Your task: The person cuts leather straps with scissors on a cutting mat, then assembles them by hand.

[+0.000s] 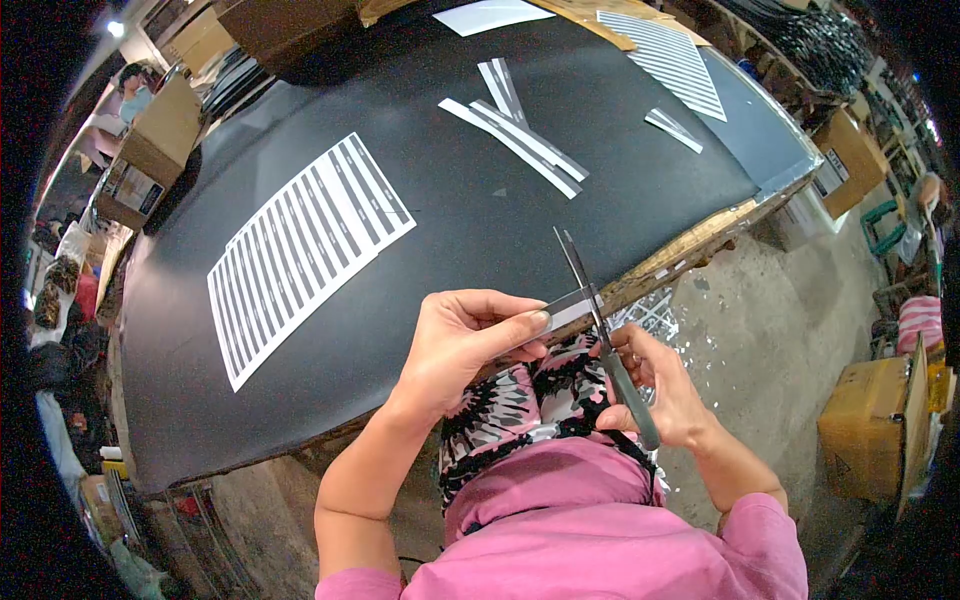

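My left hand (475,340) pinches a narrow black-and-white paper strip (573,308) between thumb and fingers, just off the table's front edge. In my right hand (660,388) is a pair of scissors (612,350) with dark handles, blades pointing up and away from me. The strip's far end meets the scissor blades. Beyond my left hand, a striped sheet (305,255) lies on the black tabletop (430,240). Several cut strips (525,145) lie loosely crossed farther back, and a smaller group of strips (675,130) sits to their right.
Another striped sheet (670,62) and a white sheet (490,15) lie at the table's far side. Paper scraps (655,318) litter the floor by the table edge. Cardboard boxes (865,430) stand at right, and more boxes (150,150) at left. A person (133,92) is at far left.
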{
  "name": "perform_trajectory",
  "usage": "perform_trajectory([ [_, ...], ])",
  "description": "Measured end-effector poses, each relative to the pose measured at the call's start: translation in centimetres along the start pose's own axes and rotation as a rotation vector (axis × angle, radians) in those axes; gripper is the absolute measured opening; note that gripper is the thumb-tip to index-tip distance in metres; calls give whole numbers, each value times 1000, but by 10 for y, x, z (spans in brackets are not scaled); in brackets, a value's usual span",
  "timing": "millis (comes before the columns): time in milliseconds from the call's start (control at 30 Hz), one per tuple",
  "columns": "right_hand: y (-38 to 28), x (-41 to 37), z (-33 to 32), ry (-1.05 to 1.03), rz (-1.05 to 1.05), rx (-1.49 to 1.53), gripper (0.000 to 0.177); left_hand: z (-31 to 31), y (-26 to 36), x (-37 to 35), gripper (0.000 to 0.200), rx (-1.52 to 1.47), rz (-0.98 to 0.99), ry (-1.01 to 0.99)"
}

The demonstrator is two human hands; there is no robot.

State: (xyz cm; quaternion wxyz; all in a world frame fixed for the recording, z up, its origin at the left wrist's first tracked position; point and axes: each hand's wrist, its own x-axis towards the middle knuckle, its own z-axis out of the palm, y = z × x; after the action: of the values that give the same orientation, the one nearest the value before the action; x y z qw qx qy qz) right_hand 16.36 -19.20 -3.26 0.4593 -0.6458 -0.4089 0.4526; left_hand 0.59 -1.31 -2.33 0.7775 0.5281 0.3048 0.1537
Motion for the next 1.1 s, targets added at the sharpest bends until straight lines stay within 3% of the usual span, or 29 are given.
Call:
perform_trajectory([
  [500, 0, -13, 8, 88, -26, 78, 62, 4, 1, -6, 18, 4, 37, -30],
  [667, 26, -35, 12, 147, -52, -93, 59, 9, 0, -16, 17, 23, 10, -63],
  [733, 28, -49, 17, 156, -28, -44, 59, 11, -3, -21, 21, 90, -55, -132],
  [800, 40, -67, 22, 170, 162, -36, 59, 13, -17, -23, 21, 71, -112, -193],
  [867, 41, -80, 26, 168, 215, 26, 57, 17, -26, -27, 18, 87, -195, -205],
  [933, 41, -88, 30, 230, 278, 215, 52, 20, -37, -27, 20, 79, -202, -233],
  [1067, 47, -85, 24, 275, 225, 153, 48, 26, -38, -24, 18, 181, -199, -329],
  [1100, 43, -77, 20, 324, 136, 252, 48, 29, -31, -25, 17, 275, -127, -358],
])
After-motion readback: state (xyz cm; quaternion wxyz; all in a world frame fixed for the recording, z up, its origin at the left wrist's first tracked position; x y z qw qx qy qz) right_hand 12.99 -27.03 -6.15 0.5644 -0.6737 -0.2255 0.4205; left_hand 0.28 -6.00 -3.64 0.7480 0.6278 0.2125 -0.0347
